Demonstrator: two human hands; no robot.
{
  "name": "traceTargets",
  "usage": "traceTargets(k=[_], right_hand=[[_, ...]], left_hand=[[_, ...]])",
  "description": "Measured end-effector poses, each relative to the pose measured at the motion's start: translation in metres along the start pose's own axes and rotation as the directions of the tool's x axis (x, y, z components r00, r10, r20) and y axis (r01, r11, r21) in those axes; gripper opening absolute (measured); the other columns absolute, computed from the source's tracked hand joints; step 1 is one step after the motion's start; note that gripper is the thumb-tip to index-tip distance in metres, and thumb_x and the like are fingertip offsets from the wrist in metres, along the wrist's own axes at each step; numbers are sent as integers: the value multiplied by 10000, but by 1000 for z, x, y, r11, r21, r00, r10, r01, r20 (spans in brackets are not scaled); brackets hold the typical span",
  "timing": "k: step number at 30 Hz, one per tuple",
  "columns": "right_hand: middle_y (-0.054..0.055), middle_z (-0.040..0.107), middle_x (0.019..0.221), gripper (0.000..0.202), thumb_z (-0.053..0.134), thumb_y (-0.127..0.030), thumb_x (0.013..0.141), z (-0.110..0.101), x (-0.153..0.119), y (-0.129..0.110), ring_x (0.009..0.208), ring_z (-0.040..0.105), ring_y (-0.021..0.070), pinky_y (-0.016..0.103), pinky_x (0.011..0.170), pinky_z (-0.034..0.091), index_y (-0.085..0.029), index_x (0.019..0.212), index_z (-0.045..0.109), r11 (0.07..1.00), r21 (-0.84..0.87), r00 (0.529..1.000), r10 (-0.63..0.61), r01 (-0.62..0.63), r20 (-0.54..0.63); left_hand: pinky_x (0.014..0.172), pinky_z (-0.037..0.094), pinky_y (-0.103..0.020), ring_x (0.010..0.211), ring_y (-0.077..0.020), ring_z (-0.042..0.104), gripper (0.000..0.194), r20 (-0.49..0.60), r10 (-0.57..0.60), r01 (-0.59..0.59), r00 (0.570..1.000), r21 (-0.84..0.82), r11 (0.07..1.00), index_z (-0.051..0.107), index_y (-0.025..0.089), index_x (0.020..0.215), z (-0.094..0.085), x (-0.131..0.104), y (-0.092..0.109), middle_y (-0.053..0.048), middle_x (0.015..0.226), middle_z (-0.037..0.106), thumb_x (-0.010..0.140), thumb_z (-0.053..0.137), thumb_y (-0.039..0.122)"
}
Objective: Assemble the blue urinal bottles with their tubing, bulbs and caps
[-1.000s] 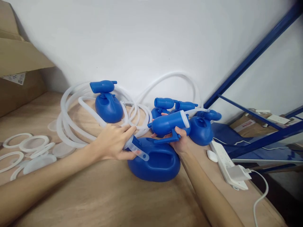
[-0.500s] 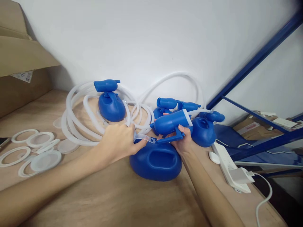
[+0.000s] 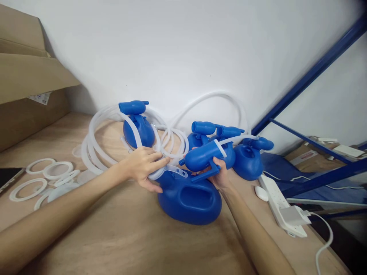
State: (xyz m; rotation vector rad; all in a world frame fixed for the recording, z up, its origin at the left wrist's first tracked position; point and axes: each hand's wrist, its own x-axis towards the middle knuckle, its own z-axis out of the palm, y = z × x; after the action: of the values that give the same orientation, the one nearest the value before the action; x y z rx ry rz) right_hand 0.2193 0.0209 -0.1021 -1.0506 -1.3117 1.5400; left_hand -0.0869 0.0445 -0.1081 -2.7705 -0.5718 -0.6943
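A blue bottle point(image 3: 189, 212) with a recessed grip lies on the wooden table in the middle. My right hand point(image 3: 220, 173) is wrapped round a blue funnel piece point(image 3: 200, 156) with a white rim, tilted above the bottle. At the bottle's left end, my left hand point(image 3: 146, 166) grips a translucent tube point(image 3: 137, 133), its thumb stretched toward the bottle. A clear strap with holes point(image 3: 178, 171) reaches from beside my left fingers to the bottle's top. What lies under my left palm is hidden.
Coiled tubes and several blue bottles point(image 3: 248, 164) stand by the wall. White rings point(image 3: 28, 190) lie left, near a cardboard box point(image 3: 31, 118). At right are a power strip point(image 3: 273, 198), white mouse point(image 3: 261, 193) and blue metal rack point(image 3: 309, 139).
My left hand has shifted left and turned over a tube end, lifting part of the tube. The funnel piece in my right hand has tilted and dropped slightly. The view has moved a little.
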Motion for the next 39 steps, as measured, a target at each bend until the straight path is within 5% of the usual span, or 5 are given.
traceTargets(k=[7, 21, 25, 29, 39], right_hand=[[113, 786, 763, 798, 526, -825, 733, 1, 2, 0, 777, 764, 400, 575, 772, 629, -201, 1174, 759, 999, -42, 999, 26, -28, -36], [117, 814, 885, 761, 646, -735, 712, 3, 1, 1, 935, 775, 440, 604, 809, 642, -198, 1245, 724, 998, 65, 995, 32, -26, -92], [90, 809, 925, 684, 702, -703, 709, 5, -2, 1, 989, 767, 404, 566, 870, 639, -219, 1193, 731, 996, 83, 997, -3, 10, -79], [54, 769, 802, 637, 756, -710, 684, 11, -4, -4, 872, 751, 341, 489, 814, 637, -213, 1083, 757, 995, 87, 999, -47, 48, -16], [-51, 358, 418, 656, 857, -753, 575, 10, -2, -3, 464, 459, 160, 349, 533, 527, -261, 469, 436, 991, 105, 996, -79, 84, -52]], left_hand=[[562, 439, -388, 592, -238, 585, 494, -39, -183, 184, 982, 11, 983, 655, 169, 991, 0, 5, 22, -91, 756, 670, 1009, 270, 479], [584, 384, -376, 747, -316, 721, 554, 235, -562, 544, 793, 144, 827, 658, 160, 1083, -29, 23, 52, -120, 868, 763, 1070, 234, 516], [763, 515, -409, 988, -301, 741, 501, 183, -323, 317, 928, 66, 946, 557, 185, 1481, -38, 23, 43, -136, 1224, 748, 1077, 313, 354], [849, 524, -382, 1027, -246, 735, 421, 77, -45, 52, 996, -89, 995, 674, 220, 1357, -35, 20, 35, -88, 1264, 744, 1060, 376, 215], [732, 452, -346, 835, -224, 715, 286, 43, -219, 223, 975, -188, 957, 708, 193, 969, -30, 29, 50, -26, 928, 748, 966, 696, 479]])
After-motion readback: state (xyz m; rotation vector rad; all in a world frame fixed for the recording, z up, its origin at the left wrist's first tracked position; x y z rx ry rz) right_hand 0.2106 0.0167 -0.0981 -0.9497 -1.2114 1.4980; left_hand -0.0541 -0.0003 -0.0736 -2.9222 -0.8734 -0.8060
